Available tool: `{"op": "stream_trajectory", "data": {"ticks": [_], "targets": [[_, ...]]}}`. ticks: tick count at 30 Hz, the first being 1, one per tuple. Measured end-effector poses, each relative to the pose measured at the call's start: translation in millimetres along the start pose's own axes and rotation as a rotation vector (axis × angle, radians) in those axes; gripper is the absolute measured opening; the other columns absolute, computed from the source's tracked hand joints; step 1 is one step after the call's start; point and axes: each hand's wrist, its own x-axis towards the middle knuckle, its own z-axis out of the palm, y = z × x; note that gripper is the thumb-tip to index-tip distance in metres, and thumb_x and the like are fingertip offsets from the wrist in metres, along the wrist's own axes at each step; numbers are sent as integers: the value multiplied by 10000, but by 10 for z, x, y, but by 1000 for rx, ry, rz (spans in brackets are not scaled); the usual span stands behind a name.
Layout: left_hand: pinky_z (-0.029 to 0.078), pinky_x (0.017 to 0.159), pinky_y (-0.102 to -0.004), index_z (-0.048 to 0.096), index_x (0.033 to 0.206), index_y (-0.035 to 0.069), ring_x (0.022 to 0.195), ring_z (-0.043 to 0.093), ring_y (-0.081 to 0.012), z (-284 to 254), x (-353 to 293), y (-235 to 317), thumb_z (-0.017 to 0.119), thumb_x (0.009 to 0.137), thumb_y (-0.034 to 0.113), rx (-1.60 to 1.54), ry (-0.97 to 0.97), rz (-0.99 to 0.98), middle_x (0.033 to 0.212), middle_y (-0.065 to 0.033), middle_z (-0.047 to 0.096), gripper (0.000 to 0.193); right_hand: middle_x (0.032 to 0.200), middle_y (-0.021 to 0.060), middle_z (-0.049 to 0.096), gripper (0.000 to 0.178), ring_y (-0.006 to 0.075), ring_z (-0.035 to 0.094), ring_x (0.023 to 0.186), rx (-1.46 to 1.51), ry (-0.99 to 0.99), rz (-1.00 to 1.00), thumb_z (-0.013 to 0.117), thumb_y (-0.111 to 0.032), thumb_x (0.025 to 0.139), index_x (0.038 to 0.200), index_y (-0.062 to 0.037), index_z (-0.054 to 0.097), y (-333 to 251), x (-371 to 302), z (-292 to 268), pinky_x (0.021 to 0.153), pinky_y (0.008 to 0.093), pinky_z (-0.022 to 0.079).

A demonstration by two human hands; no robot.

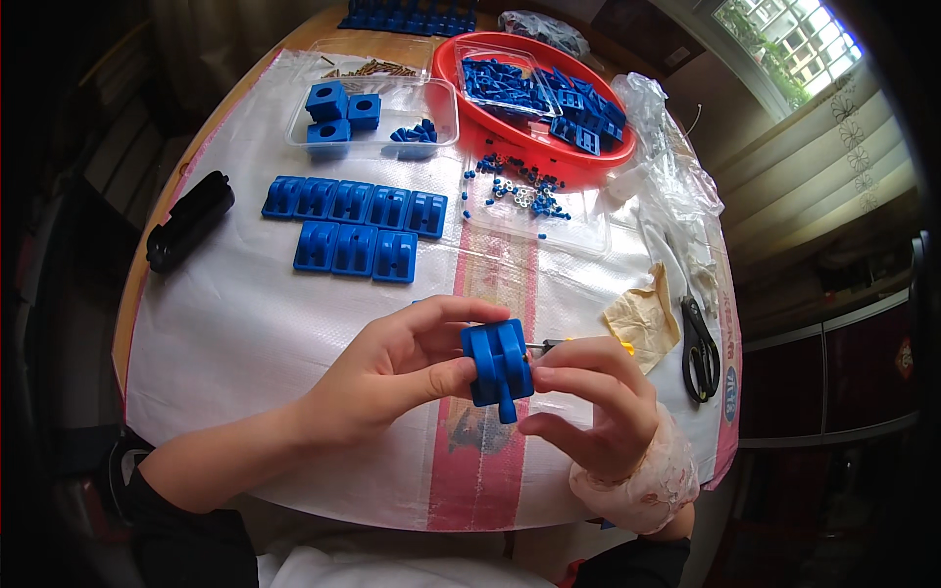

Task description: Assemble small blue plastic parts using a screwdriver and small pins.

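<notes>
Above the middle of the near table edge, my left hand (392, 367) grips a blue plastic bracket (498, 363) between thumb and fingers. The bracket has two rounded ridges and a small peg pointing down toward me. My right hand (598, 397) is at the bracket's right side, its fingertips touching or almost touching that edge. Its thumb stays apart below, leaving a gap. A tiny brass-coloured piece shows at the bracket's right edge by those fingertips. Behind the right hand is a screwdriver (551, 345) with a black and yellow handle, partly hidden.
Blue brackets (351, 203) stand in two rows. Beyond them, a clear tray (446, 113) holds blue blocks and brass screws. A red basin (622, 147) holds blue parts. Small blue pieces and metal nuts (524, 191) lie nearby. Scissors (699, 348), cloth (647, 318) and a black case (191, 220) flank the work area.
</notes>
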Motion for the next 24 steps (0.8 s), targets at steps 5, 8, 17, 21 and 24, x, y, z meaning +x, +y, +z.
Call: {"op": "stream_trajectory", "data": {"ticks": [5,8,17,21,24], "targets": [[530,923,-342,519,1357,34,1033,660,-190,-82,6,127,693,908,198,25,21,-163,1153,-130,666,508,999,100,617,314,264,611,919,-385,-69,170,762,-26,747,1041,-13,653,203,48,-172,788,347,506],[527,902,-304,595,1296,43,996,664,-175,-121,20,216,675,914,148,171,-13,-266,1124,-115,672,405,928,86,584,274,277,584,899,-566,-230,249,752,-28,717,967,-25,642,309,-45,-192,769,377,487],[510,767,-271,686,1155,46,887,609,-168,-114,-99,304,586,869,-35,972,-120,-198,1018,-100,577,313,875,118,561,249,313,607,761,-400,-88,306,749,-41,761,969,-20,614,383,-50,-189,674,369,485],[501,776,-311,666,1088,21,868,605,-252,-60,-162,273,619,868,-6,1193,-52,-20,978,-129,570,226,892,121,564,254,271,611,754,-203,-176,374,763,-71,796,980,-15,597,267,6,-261,670,341,481],[496,784,-336,645,1041,9,878,597,-294,-28,-180,264,646,871,39,1287,-5,-7,975,-142,562,173,894,125,608,282,259,618,781,-113,-260,400,778,-114,799,988,-21,592,296,3,-246,679,340,478]]}}
